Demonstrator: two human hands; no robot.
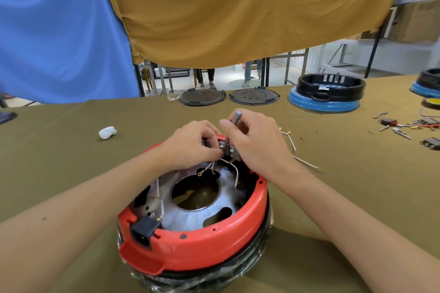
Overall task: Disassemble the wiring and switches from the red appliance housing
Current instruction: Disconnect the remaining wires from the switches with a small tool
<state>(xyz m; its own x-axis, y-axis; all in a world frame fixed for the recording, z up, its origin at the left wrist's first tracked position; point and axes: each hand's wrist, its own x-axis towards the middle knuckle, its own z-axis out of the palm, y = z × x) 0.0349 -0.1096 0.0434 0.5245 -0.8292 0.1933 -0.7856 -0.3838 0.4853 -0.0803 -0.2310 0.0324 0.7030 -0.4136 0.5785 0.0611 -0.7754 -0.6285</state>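
The red appliance housing (214,240) lies upside down on the olive table, its open underside facing me. Thin white wires (237,173) with brass terminals hang loose inside it. A black power socket (142,231) sits in the near rim. At the far rim is a grey switch block (228,148). My left hand (192,144) pinches the wires at that block. My right hand (254,138) grips a grey screwdriver (232,126), whose tip points down onto the switch block.
Loose wires (292,143) lie just right of the housing. Two dark round plates (202,97) sit at the table's far edge, with a black-and-blue housing (326,95) to their right. Small parts and screws (404,126) are scattered at far right. A white wad (107,132) lies left.
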